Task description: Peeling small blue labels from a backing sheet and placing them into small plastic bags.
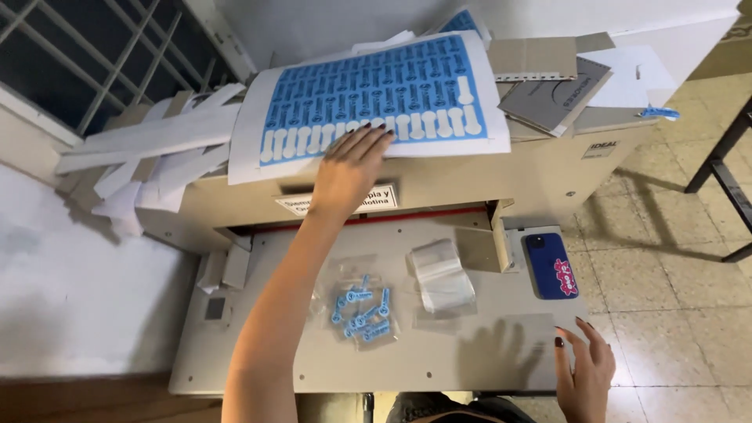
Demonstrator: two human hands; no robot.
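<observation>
Fingers of the left hand [350, 168] lie spread and flat on the near edge of a blue sticker sheet [368, 98] resting atop a beige paper-cutting machine [540, 176], the grip pinching nothing yet. The right hand [586, 368] hovers open, fingers apart, over the near right corner of the grey table [470, 360], holding nothing. Between the arms sit a clear bag of blue cut-outs [362, 309] and a stack of empty clear bags [441, 274]; a blue phone [551, 265] lies to the right, white paper offcuts [149, 149] to the far left. Drawing the sheet off cleanly probably calls for even fingertip pressure and a straight pull toward the near side, so the loose card [552, 94] beside it stays put.
</observation>
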